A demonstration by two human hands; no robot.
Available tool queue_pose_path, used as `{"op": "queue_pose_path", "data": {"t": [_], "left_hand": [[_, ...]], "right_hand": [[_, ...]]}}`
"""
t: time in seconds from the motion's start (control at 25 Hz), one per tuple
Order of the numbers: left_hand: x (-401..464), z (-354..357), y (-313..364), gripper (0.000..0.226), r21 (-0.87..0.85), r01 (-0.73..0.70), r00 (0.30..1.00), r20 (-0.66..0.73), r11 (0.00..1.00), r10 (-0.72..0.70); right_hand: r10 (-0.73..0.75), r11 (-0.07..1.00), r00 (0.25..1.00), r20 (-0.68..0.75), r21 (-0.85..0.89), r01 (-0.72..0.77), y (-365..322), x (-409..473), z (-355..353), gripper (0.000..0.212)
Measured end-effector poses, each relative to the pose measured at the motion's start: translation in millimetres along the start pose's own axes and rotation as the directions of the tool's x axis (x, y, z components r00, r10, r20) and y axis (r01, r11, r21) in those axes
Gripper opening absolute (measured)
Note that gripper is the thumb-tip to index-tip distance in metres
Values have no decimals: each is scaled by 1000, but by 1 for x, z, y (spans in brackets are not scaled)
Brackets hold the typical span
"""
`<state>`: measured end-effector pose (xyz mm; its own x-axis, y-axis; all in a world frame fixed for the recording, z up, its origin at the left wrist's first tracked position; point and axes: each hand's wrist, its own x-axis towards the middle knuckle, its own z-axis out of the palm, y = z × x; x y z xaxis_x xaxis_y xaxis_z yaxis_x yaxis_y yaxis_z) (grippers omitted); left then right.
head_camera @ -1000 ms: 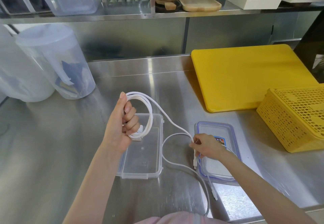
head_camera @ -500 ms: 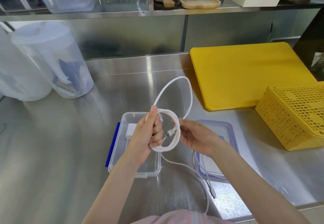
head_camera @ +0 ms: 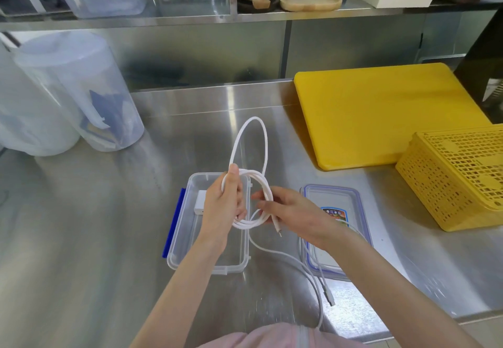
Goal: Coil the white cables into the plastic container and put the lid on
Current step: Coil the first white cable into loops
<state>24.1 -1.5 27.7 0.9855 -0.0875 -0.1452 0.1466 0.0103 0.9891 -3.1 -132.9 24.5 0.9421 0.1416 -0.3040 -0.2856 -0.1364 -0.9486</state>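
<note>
Cables first: the white cable (head_camera: 254,198) is half coiled above the plastic container (head_camera: 209,252). Her left hand (head_camera: 223,206) grips the loops, her right hand (head_camera: 294,211) pinches the end. Next, I think, she tucks the top loop (sticking up) and lowers it in. The lid (head_camera: 353,211) waits beside.

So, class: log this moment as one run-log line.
left hand: holds white cable coil | right hand: pinches coil | container: open | lid: off

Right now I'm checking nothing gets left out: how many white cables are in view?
2. One cable is coiled in both hands above the container; a second cable lies loose by the lid.
</note>
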Motion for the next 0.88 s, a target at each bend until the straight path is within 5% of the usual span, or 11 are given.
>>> {"op": "queue_pose_path", "data": {"t": [0.24,0.48,0.68,0.76,0.88], "left_hand": [[2,-5,-4,40,11,-111,993,37,994,110],[23,-40,11,38,-273,-119,990,-101,955,95],[22,-36,8,36,-342,-56,998,-15,938,55],[20,-29,8,37,-343,-32,999,22,939,42],[17,-21,9,39,-316,-37,996,70,948,63]], "right_hand": [[-34,971,997,-63,-239,18,11,9,-13,29],[81,957,942,-327,-237,-165,48,10,-49,34],[69,730,985,-160,-665,-159,43,0,-52,35],[44,792,998,-49,-607,-65,32,-1,-40,40],[-11,976,1000,4,-220,11,8,0,-18,31]]}}
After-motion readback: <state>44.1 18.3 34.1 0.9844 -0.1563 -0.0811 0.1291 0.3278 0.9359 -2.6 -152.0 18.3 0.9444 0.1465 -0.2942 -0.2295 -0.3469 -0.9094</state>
